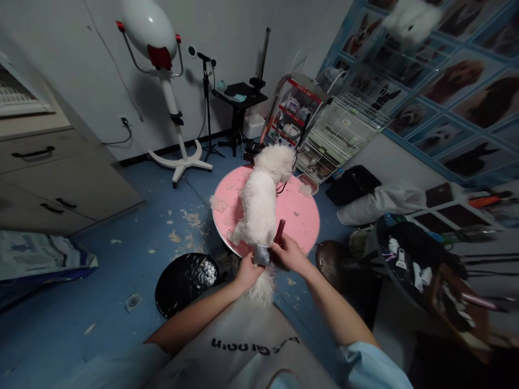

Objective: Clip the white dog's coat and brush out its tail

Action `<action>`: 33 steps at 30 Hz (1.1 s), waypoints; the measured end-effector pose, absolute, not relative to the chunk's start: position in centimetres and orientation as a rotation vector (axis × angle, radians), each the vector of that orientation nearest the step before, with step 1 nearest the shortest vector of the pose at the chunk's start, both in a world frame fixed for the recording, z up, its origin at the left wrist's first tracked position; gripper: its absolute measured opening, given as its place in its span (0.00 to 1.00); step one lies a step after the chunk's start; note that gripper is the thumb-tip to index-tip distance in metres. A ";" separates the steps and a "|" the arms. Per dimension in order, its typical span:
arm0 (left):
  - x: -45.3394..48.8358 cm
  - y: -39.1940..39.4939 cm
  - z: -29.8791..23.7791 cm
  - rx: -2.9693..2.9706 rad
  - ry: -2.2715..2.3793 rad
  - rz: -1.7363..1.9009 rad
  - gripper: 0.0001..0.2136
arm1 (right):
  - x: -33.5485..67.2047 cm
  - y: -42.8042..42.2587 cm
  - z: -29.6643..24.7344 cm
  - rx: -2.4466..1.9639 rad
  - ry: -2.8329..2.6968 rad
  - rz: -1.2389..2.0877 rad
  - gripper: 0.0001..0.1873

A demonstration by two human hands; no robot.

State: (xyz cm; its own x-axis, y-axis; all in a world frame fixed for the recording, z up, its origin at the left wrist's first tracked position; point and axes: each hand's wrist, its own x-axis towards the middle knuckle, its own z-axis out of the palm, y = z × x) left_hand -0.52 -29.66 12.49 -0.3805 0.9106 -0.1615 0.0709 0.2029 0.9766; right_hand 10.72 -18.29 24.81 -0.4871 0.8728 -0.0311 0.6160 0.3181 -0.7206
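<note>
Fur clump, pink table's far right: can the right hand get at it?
Probably yes: nothing seems to block the way over the pink tabletop from the right hand to the fur clump; the white dog is left of it. But the hand holds a dark red tool.

Apron [243,324]: "Groom", inverted, rest unclear | red shelf labels [305,91]: blurred

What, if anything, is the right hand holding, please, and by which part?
The right hand grips a dark red tool by its nearer end.
</note>
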 end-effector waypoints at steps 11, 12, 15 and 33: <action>-0.5 -29.7 12.4 0.929 1.616 1.263 0.10 | 11.3 -18.1 24.9 -1.441 -2.022 0.976 0.11; -0.5 -29.7 12.4 0.941 1.633 1.250 0.10 | 11.4 -18.0 25.0 -1.484 -1.908 0.832 0.12; -0.6 -29.8 12.3 0.945 1.645 1.246 0.10 | 11.5 -18.1 25.2 -1.388 -1.843 0.665 0.12; -0.7 -29.6 12.2 0.938 1.625 1.239 0.11 | 12.2 -18.0 25.1 -1.391 -1.975 0.641 0.13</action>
State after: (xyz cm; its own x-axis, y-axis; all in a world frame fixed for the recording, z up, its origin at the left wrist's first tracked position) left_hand -0.67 -29.65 12.17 -0.3439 0.9197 -0.1892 0.0614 0.2231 0.9729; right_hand 12.16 -17.98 25.08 -0.2434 0.9455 0.2165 0.6383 0.3241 -0.6983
